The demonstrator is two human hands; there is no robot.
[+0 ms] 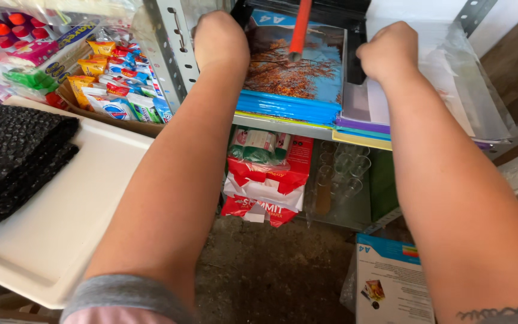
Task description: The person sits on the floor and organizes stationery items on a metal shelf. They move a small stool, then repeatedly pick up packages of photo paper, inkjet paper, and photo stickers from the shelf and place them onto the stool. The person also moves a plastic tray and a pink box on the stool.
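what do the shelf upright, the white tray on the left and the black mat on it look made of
Shelf upright: painted grey metal, judging by its punched slots and hard edges. White tray: likely moulded plastic, smooth and matte with a rounded raised rim. Black mat: looks like soft rubber or foam mesh, folded, with a bumpy open weave; which one is unclear.

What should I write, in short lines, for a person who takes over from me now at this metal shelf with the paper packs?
Left hand: closed in a fist at the far left corner of the blue paper pack stack.
Right hand: closed in a fist on the clear plastic sleeves, beside the stack.
Both lie on the metal shelf; an orange rod hangs over the stack.
Done: both hands placed.
Left: nothing lifted yet; whether either hand really grips cannot be seen.
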